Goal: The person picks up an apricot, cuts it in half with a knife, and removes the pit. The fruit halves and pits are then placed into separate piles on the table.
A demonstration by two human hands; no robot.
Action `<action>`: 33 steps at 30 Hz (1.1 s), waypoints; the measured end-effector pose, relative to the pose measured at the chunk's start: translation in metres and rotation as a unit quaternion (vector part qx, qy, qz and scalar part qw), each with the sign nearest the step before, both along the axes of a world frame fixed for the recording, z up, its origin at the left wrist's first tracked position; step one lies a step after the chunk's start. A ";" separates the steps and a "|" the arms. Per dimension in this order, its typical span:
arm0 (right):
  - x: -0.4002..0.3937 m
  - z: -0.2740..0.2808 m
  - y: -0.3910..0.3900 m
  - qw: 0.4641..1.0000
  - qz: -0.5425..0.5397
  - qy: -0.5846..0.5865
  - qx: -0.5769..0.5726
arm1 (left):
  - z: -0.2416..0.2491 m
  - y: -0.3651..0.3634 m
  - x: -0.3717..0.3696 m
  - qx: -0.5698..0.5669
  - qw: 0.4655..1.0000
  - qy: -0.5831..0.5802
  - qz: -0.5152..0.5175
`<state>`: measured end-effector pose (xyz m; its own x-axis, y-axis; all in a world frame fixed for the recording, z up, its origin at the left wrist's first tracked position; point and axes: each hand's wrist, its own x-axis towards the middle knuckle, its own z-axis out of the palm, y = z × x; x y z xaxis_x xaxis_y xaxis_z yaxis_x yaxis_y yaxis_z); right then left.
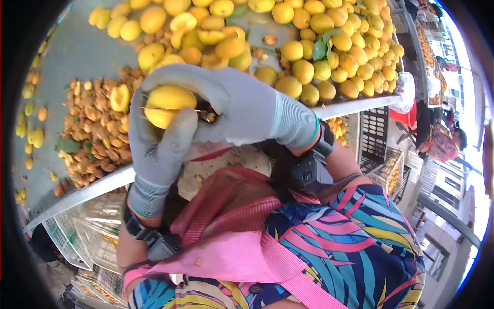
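My left hand (157,149), in a grey glove, grips a yellow fruit (167,100) from below, its thumb pressed against the fruit's right side. My right hand (242,108), also in a grey glove, curls over the top of the fruit and holds a small knife. The knife's thin blade (136,107) runs level across the fruit's middle, and its handle is hidden in the palm. Both hands hover above the near edge of a grey table (77,46). Each wrist carries a black strapped device.
A big heap of whole yellow fruit (329,46) covers the table's far right. Brown pits (95,134) with a few fruit halves lie at the left. White mesh baskets (77,232) stand below the edge, a black crate (374,134) to the right. A pink apron hangs below my hands.
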<state>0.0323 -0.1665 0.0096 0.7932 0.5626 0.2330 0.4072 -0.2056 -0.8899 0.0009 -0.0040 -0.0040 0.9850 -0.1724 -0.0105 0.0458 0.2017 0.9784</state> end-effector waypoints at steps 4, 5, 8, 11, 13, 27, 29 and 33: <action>-0.002 0.008 0.000 0.995 -0.046 0.071 -0.059 | 0.002 -0.004 0.006 0.006 0.999 -0.020 0.030; -0.003 0.010 0.001 0.995 -0.047 0.063 -0.055 | 0.000 -0.004 0.007 0.000 0.999 -0.024 0.033; -0.007 0.001 0.003 0.993 -0.076 0.066 -0.061 | 0.001 -0.013 0.004 -0.016 0.995 0.045 0.089; -0.008 0.006 0.004 0.980 -0.076 0.159 -0.088 | -0.004 -0.007 0.005 -0.007 0.993 0.108 0.049; -0.010 -0.004 0.007 0.985 -0.088 0.136 -0.055 | -0.015 -0.007 0.008 -0.011 0.994 0.098 0.051; -0.010 0.013 0.000 0.997 -0.051 0.061 -0.011 | 0.016 -0.007 0.011 0.076 0.997 -0.003 -0.034; -0.008 0.009 -0.002 0.999 -0.021 0.026 -0.014 | 0.019 -0.004 0.009 0.070 0.992 -0.063 -0.079; -0.007 0.012 -0.006 0.997 0.040 0.058 0.023 | 0.007 -0.002 0.000 0.035 0.994 -0.084 -0.063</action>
